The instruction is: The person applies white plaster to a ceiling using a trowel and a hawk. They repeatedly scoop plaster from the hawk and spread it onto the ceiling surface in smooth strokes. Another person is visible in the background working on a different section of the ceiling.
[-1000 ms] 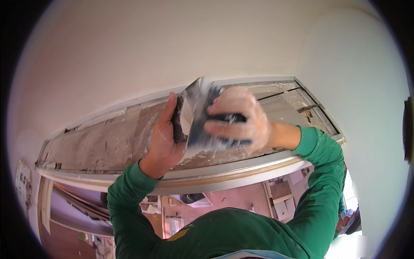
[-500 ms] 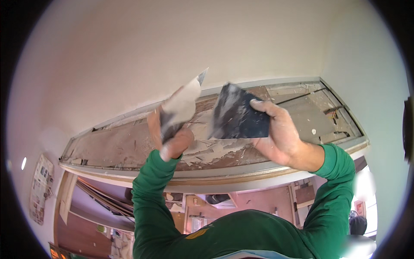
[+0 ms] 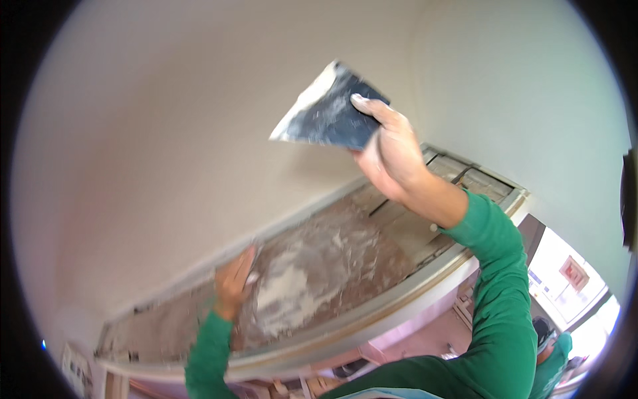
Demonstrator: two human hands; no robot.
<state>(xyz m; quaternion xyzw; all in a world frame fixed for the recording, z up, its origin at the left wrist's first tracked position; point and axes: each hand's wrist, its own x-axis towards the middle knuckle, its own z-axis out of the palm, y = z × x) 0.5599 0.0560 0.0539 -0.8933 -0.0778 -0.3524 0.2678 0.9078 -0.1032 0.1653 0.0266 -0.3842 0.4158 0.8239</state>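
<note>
My right hand (image 3: 393, 149) is raised in front of the wall, thumb on top, closed on a dark, flat putty scraper (image 3: 335, 110). White putty lies along the scraper's left edge, and pale smears cover its face. Lower on the left, my left hand (image 3: 232, 279) is closed over the ledge. It grips a second putty scraper (image 3: 253, 258), seen nearly edge-on and slightly blurred, so most of its blade does not show. Beside that hand, wet white putty (image 3: 286, 292) is spread in a patch on the brown board (image 3: 372, 259) of the ledge.
A plain wall (image 3: 199, 146) rises behind the ledge, meeting a side wall (image 3: 518, 113) at the right. The ledge has a raised pale front rim (image 3: 385, 302), with a drop to a room below. Another person (image 3: 551, 352) in green is down at the lower right.
The right hand has lifted its scraper up toward the wall, now with putty along its edge. The left hand has dropped down and left, its scraper turned edge-on. The view has tilted.
</note>
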